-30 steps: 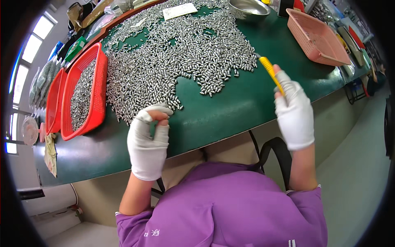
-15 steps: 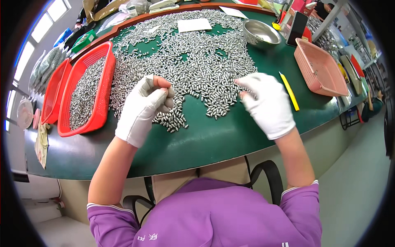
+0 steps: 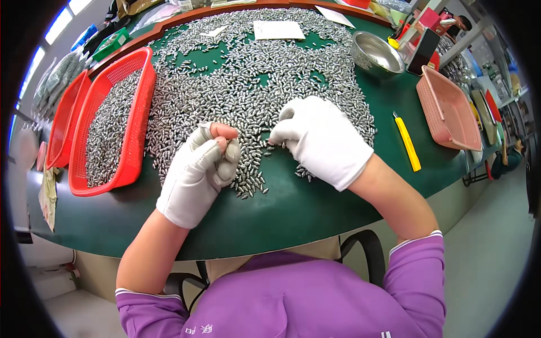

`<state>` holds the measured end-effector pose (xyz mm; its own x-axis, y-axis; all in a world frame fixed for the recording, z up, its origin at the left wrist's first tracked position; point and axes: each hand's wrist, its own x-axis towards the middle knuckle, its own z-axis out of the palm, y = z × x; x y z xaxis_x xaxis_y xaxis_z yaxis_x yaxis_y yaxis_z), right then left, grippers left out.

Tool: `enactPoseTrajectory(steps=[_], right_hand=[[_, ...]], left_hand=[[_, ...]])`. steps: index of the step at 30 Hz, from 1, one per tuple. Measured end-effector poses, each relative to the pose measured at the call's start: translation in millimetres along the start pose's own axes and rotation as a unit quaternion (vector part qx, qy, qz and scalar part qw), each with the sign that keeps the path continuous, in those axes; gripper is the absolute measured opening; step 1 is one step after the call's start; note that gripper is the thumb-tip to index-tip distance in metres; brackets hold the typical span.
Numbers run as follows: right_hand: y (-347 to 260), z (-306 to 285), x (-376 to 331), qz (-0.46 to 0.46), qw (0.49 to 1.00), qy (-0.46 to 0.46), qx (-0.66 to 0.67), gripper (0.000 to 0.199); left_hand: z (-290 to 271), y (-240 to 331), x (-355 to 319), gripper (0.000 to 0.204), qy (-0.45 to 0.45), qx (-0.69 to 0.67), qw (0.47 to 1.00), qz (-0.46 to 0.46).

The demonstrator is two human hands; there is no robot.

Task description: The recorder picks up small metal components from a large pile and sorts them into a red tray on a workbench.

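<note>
Many small shiny metal parts (image 3: 225, 90), rounded pellet shapes, lie in a wide pile on the green table (image 3: 293, 219). My left hand (image 3: 200, 166), in a white glove with bare thumb and finger tips, is closed in a pinch above the pile's near left edge. What is between its fingertips, if anything, is too small to make out. My right hand (image 3: 321, 138), also gloved in white, reaches down at the near edge of the pile, thumb and fingers curled together by some metal parts. Whatever they grip is hidden by the hand.
At left, a red plastic basket (image 3: 147, 107) holds more metal parts, with another red basket (image 3: 59, 132) beside it. To the right are a yellow utility knife (image 3: 407, 143), a steel bowl (image 3: 375, 50), a pink basket (image 3: 445, 107) and a dark phone (image 3: 424, 50). White paper (image 3: 278, 30) lies on the pile.
My right hand has moved left and inward across the pile, toward my left hand. My left hand stays pinched, a little lower in view. The whole view has shifted slightly.
</note>
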<state>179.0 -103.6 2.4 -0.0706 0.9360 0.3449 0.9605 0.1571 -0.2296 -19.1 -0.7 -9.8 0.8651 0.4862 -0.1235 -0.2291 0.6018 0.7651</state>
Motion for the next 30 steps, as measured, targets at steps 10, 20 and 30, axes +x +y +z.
enactPoseTrajectory(steps=[10,20,30], right_hand=[[-2,-1,-7,0.011,0.996,0.017,0.085,0.008],[-9,19,-5,0.008,0.999,0.023,0.029,0.011],[-11,2,1,-0.030,0.977,0.139,0.160,0.014]], left_hand=[[5,0,-5,0.013,-0.005,-0.073,0.995,-0.068],[5,-3,-6,0.023,0.003,-0.063,0.994,-0.090],[14,0,-8,0.024,0.022,0.050,0.990,-0.127]])
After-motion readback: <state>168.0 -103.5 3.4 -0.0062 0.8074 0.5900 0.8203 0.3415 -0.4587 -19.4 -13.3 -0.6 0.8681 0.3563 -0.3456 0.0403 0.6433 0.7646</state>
